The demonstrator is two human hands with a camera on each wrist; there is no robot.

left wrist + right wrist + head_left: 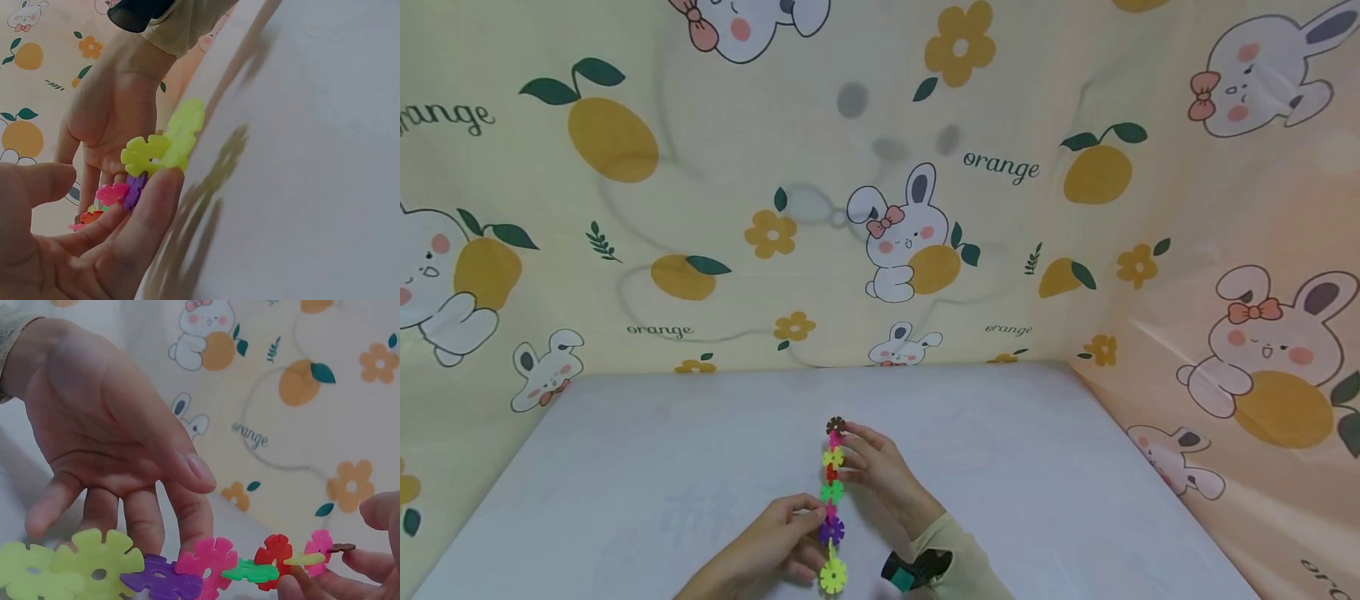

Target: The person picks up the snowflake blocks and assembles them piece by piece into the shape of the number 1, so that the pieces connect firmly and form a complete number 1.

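A chain of joined flower-shaped plastic discs (832, 492) runs away from me, brown at the far end and yellow-green at the near end. My left hand (778, 537) is beside the near half. In the right wrist view, its fingers (144, 519) reach down behind the purple disc (161, 576) and the pink disc (206, 565), thumb apart. In the left wrist view a left fingertip meets the yellow-green disc (147, 156). My right hand (887, 479) is along the far half, fingers extended to the brown disc (836, 427); its thumb (381, 510) stays off the chain.
The chain is over a white tabletop (625, 467), and shadows (219, 169) fall on its surface. A printed cloth (820, 108) with rabbits and oranges hangs behind and at the sides. A dark band with a teal part (917, 569) is on the right wrist.
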